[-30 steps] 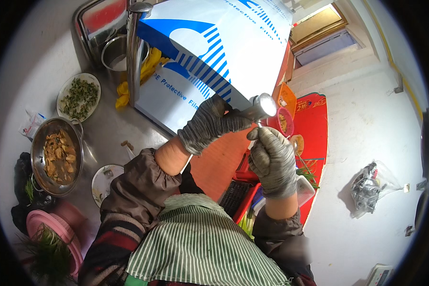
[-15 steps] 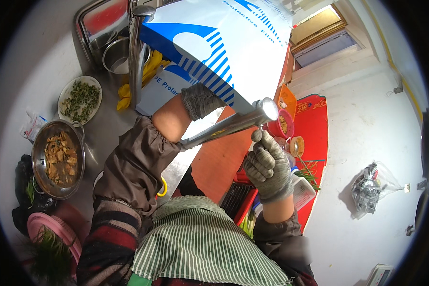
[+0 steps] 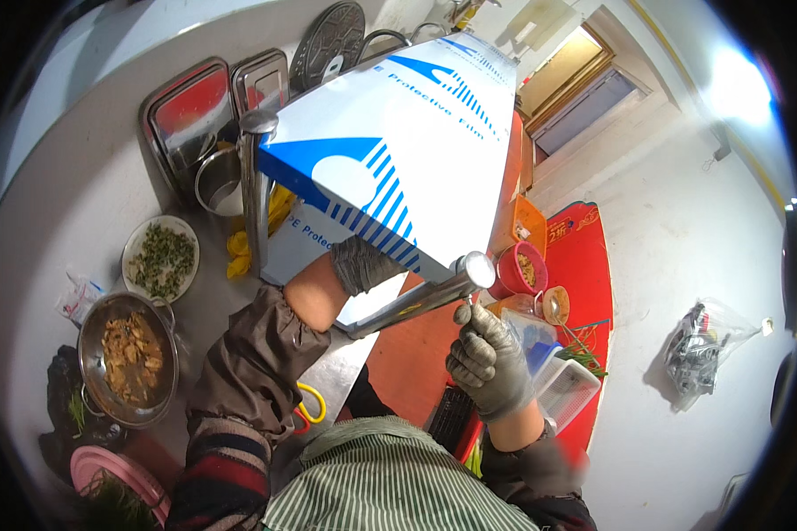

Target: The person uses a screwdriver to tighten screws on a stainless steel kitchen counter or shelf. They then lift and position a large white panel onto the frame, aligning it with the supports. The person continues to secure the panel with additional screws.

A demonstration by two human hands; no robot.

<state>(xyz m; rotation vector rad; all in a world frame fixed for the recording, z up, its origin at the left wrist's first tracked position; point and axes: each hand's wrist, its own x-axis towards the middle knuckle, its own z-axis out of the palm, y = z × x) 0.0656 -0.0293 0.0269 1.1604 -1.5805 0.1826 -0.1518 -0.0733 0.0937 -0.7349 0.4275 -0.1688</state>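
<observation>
Right fingers [image 3: 475,350] near edge of post [image 3: 416,304]

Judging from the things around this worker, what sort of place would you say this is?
Probably a kitchen, though I cannot tell whether home or commercial. A metal pan of food, chopped greens and a steel pot suggest it.

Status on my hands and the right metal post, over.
Right hand: curled, at small metal piece below metal post's cap. Left hand: fingers hidden behind film-covered shelf. Shelf blocks view.
</observation>
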